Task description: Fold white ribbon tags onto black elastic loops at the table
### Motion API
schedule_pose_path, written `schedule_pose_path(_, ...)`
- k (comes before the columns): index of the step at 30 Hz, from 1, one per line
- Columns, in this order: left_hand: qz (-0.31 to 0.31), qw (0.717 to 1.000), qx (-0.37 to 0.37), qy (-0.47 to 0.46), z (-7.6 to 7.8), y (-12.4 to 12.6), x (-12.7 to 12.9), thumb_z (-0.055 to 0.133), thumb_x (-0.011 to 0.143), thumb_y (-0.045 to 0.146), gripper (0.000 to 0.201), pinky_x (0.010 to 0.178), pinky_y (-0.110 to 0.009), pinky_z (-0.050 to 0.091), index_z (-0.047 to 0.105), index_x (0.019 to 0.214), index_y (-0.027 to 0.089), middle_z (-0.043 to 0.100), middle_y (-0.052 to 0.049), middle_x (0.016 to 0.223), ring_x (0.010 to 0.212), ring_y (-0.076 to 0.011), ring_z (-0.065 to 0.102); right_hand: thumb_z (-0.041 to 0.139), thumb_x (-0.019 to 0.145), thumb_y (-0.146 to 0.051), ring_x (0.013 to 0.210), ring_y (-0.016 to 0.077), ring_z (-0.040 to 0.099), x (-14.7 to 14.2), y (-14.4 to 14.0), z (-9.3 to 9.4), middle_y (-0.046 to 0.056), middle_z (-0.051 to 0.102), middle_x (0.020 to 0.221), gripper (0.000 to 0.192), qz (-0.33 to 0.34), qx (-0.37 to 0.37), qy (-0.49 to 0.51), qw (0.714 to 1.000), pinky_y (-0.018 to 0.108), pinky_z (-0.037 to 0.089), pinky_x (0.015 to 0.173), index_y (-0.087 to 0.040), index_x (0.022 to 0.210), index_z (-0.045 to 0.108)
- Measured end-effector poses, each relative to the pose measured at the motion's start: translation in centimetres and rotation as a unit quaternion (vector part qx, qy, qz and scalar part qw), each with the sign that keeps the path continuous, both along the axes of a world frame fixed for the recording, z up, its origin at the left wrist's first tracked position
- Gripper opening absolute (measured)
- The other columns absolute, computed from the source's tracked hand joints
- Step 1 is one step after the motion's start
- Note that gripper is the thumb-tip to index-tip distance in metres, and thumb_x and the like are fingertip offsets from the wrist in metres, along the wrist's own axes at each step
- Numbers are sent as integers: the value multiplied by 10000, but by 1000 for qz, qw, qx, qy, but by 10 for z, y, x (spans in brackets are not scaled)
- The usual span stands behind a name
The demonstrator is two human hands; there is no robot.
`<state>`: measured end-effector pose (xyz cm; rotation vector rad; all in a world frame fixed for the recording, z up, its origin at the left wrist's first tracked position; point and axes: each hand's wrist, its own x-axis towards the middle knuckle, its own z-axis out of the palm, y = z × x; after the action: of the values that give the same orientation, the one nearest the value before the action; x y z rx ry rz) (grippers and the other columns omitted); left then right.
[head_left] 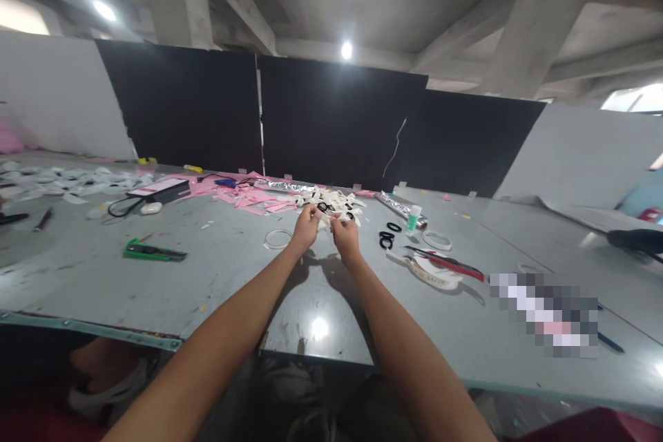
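My left hand (307,224) and my right hand (344,233) are close together over the middle of the table, fingers closed in a pinch. Between their fingertips is a small pale strip (324,219), partly hidden and too small to see in detail. Right behind the hands lies a heap of cream-white strips (339,201) with black bits among them. A thin clear ring (266,242) lies left of my left hand. To the right of my right hand are several black rings (386,240).
Rightward lie a glue stick (413,219), a white tape roll (438,240), red-handled tweezers (456,264) and a lettered cream ribbon (432,277). Leftward are a green cutter knife (152,251), a dark box (160,189) and pink paper scraps (238,195). Black panels (336,121) stand behind.
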<state>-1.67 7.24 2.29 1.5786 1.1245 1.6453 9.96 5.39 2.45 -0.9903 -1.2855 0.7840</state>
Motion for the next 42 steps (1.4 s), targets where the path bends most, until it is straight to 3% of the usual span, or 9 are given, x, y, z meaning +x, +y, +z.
schedule_pose_path(5,-44,994,-26,-98,6,0,0,572,766,277,138,535,-204,367,473,785,183,491,43,642,552,-95,457,501,736,-466,460,99,399,1,-1,-3,-31,468,495,366,-13,17,-56,998,222,309,466,-125,760,630)
schedule_pose_path(8,-72,995,16,-63,8,-2,-3,673,686,281,200,577,-202,373,543,783,163,536,31,660,594,-92,484,495,748,-466,487,110,437,4,1,-4,-23,503,522,369,-12,33,-50,998,224,342,495,-128,791,639)
schedule_pose_path(13,-104,994,2,22,10,-4,-9,736,631,312,245,525,-218,342,637,767,134,519,34,561,521,-90,456,490,754,-447,512,121,446,10,1,-1,-20,505,527,330,-27,41,-65,997,233,356,523,-147,723,624)
schedule_pose_path(22,-134,990,-24,-46,19,-11,-11,721,650,313,262,630,-246,467,630,834,150,589,14,628,609,-112,547,543,713,-443,499,107,411,13,-3,4,-26,489,527,350,12,33,-70,997,230,330,507,-122,798,653)
schedule_pose_path(29,-109,994,6,-17,16,-9,-13,622,749,361,206,473,-206,310,628,819,168,493,34,541,466,-85,396,557,698,-438,446,86,303,9,-6,5,-53,407,479,376,54,22,-72,996,226,242,454,-127,878,668)
schedule_pose_path(32,-122,991,29,35,14,-8,-14,643,731,372,207,500,-209,328,620,727,167,502,26,565,506,-95,426,545,705,-441,438,86,306,11,-6,5,-52,413,480,355,42,21,-63,997,226,248,448,-134,846,652)
schedule_pose_path(35,-113,990,32,79,12,-6,-16,687,691,361,216,525,-210,348,647,769,164,570,9,645,539,-96,441,551,703,-433,435,85,321,14,-5,5,-52,426,480,330,37,22,-60,997,223,256,444,-135,813,640)
schedule_pose_path(38,-126,990,7,69,10,-4,-17,707,680,362,307,529,-214,355,671,906,158,613,-10,712,543,-92,448,555,711,-427,428,82,315,14,-4,4,-58,422,475,339,49,28,-66,996,217,246,435,-130,848,646)
schedule_pose_path(42,-150,988,-17,36,11,-4,-20,761,629,335,333,504,-203,329,681,894,150,525,32,565,505,-83,427,570,712,-416,445,84,330,15,-6,4,-59,432,489,366,51,40,-109,992,214,255,443,-123,916,653)
